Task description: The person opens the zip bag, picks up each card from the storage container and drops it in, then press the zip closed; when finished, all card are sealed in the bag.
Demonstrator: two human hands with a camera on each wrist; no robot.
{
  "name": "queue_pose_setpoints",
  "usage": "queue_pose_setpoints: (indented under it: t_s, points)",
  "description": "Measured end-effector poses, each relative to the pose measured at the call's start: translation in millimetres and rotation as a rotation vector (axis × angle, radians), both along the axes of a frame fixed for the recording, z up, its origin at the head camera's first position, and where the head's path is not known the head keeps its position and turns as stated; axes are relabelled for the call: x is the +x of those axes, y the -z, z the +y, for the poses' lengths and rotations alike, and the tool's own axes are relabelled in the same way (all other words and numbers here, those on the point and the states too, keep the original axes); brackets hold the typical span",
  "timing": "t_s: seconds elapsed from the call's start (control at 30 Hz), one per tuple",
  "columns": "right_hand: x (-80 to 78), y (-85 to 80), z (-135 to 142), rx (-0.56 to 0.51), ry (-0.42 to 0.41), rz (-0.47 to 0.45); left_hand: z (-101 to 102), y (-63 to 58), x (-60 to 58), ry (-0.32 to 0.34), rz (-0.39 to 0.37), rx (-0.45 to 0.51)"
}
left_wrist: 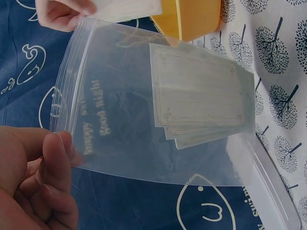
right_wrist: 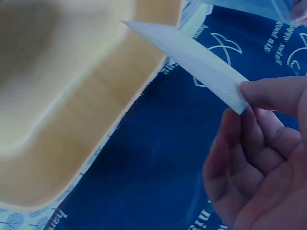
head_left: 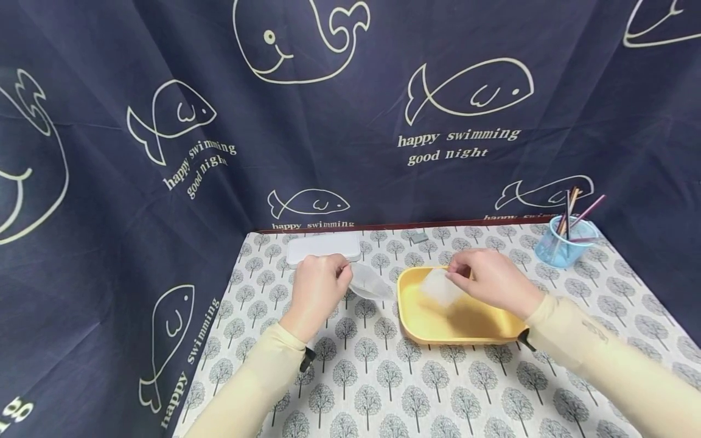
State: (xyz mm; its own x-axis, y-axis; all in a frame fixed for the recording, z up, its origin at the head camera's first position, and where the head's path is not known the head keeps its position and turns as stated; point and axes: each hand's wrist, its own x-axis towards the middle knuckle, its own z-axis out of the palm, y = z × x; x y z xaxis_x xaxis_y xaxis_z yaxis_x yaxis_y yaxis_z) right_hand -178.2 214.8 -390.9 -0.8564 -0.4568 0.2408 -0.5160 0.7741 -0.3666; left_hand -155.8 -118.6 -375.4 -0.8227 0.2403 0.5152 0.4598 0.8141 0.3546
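My left hand (head_left: 317, 292) pinches the zip edge of a clear zip-lock bag (left_wrist: 120, 143) between thumb and fingers. Inside the bag, several pale cards (left_wrist: 201, 86) with thin printed borders lie loosely stacked toward its bottom end. To the right, a yellow tray (head_left: 465, 325) stands on the table. Above the tray's far part, my right hand (head_left: 495, 281) pinches a white card (right_wrist: 192, 60) by one end, and the card slants down from the fingers. The card and the bag are apart. Whether the zip is fully parted cannot be told.
A flat white case (head_left: 323, 244) lies at the back left, behind my left hand. A blue mesh cup (head_left: 558, 248) with pencils stands at the back right. Near the back edge is a small grey object (head_left: 418, 238). A dark blue curtain (head_left: 350, 146) hangs behind the table.
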Motion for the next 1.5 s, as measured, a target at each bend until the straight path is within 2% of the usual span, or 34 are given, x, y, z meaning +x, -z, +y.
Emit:
queue_pose_setpoints:
  t_s: [0.3, 0.5, 0.67, 0.9, 1.03, 1.27, 1.33, 1.5]
  points:
    - [11.5, -14.7, -13, -0.077, -0.017, 0.110, -1, 1.1, -2.2, -0.009, -0.012, 0.003]
    - [14.4, -22.0, -19, -0.144, -0.028, 0.192, -1, 1.3, -4.8, -0.006, 0.003, -0.006]
    - [19.7, -35.8, -29, -0.203, -0.053, 0.273, -1, 2.5, -7.2, -0.009, 0.028, -0.009]
    - [29.1, -56.8, -46, -0.262, -0.107, 0.389, 0, 4.1, -8.5, 0.000, 0.021, -0.004]
    - [34.2, -64.5, -57, -0.331, -0.176, 0.436, 1, 4.2, -8.1, -0.001, 0.026, 0.000]
    - [40.7, -61.7, -76, -0.435, -0.272, 0.442, 1, 5.4, -8.8, -0.009, 0.045, -0.019]
    - [41.3, -57.0, -80, -0.442, -0.273, 0.446, 1, 5.5, -8.9, -0.010, 0.041, -0.018]
    - [41.5, -43.1, -89, -0.419, -0.214, 0.409, 0, 4.8, -7.8, -0.012, 0.023, -0.002]
